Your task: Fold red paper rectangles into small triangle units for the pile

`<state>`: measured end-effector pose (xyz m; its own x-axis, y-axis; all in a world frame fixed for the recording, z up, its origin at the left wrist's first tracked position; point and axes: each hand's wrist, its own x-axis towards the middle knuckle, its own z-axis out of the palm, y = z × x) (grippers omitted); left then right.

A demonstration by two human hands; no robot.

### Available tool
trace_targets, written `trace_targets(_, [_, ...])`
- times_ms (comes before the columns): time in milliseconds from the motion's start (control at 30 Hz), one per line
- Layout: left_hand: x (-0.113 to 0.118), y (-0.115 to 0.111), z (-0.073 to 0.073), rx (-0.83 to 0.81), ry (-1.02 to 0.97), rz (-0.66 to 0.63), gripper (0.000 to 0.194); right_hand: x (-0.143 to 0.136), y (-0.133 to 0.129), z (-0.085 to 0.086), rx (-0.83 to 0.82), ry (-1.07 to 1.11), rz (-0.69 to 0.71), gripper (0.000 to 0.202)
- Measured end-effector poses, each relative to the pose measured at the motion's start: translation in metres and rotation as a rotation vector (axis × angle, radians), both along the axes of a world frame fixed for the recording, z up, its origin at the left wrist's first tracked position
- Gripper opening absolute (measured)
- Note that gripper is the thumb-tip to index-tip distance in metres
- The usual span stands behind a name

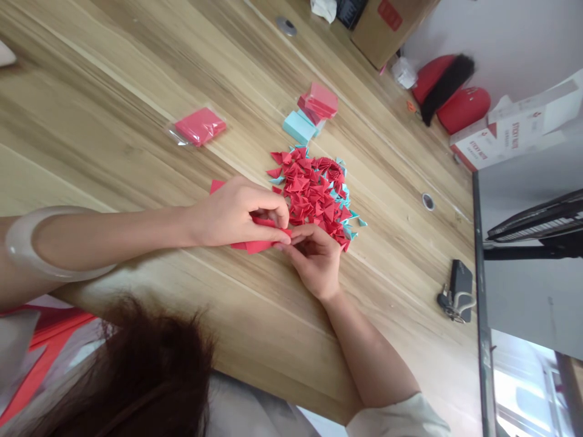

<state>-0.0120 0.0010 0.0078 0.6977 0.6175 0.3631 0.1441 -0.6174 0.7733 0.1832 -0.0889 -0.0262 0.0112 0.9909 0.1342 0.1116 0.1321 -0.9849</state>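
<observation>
Both hands met over a red paper sheet (257,244) on the wooden worktop (136,121). Left hand (237,212) fingers and right hand (316,258) fingers pinched the sheet, just beside a pile of folded red triangles (316,191).

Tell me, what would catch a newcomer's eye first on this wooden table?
The heap of small folded red and blue paper triangles at mid-table stands out most. Right beside it, the left hand and right hand pinch a red paper piece between them. Beyond the heap sit stacked pink and blue note pads, with a wrapped pink pad off to their left.
</observation>
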Motion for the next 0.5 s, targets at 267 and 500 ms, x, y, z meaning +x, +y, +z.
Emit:
trace_targets(267, [0.0006,0.0025,-0.0060,0.115,-0.051,0.023,0.032,-0.0003,0.0017,-0.0003,0.039,0.001,-0.074,0.024])
trace_targets(500, [-0.0038,0.0011,-0.0026,0.298,-0.047,0.117,0.016,-0.0008,0.0015,-0.0040,0.075,0.056,-0.175,0.022])
